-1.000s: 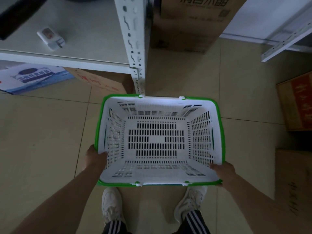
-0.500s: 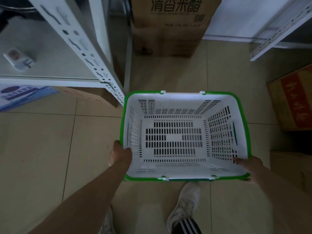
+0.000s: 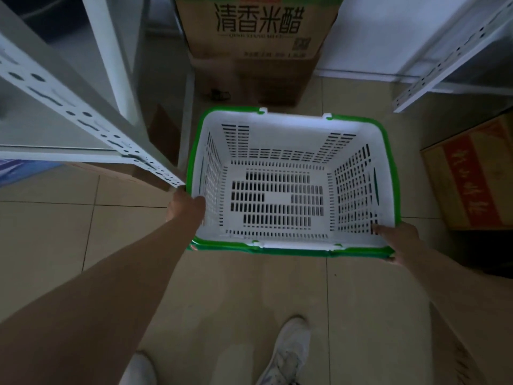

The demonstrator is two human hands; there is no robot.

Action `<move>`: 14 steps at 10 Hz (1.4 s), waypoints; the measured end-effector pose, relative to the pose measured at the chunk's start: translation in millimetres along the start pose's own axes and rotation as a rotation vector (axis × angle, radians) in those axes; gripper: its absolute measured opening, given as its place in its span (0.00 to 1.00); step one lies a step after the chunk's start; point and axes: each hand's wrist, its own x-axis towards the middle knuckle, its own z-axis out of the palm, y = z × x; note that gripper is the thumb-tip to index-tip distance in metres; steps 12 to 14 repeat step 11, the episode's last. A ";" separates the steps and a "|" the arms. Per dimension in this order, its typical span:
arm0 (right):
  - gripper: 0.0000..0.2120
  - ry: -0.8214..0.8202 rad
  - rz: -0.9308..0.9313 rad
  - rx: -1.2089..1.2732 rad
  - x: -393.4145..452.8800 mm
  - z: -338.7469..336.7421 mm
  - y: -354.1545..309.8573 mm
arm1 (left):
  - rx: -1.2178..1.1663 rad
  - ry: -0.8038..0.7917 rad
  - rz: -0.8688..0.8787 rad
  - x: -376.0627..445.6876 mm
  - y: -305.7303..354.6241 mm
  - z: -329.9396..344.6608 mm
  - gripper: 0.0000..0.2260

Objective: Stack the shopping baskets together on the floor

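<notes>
Single head view, steep downward, close over floor (image 3: pixel 249 301).

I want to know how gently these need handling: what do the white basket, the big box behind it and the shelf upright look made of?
The basket looks like moulded plastic: slotted white walls, smooth green rim. The box looks like brown corrugated cardboard with printed lettering and a matte face. The shelf upright looks like painted metal, pale with punched slots, though the paint hides the metal itself.
</notes>
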 end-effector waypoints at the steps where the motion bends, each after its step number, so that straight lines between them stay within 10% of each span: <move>1: 0.23 0.028 -0.075 -0.008 11.0 5.9 -17.8 | -0.062 0.034 0.014 11.4 16.5 1.6 0.17; 14: 0.23 0.128 -0.223 -0.271 28.6 42.1 -66.8 | 0.206 0.137 0.106 31.5 59.5 3.4 0.26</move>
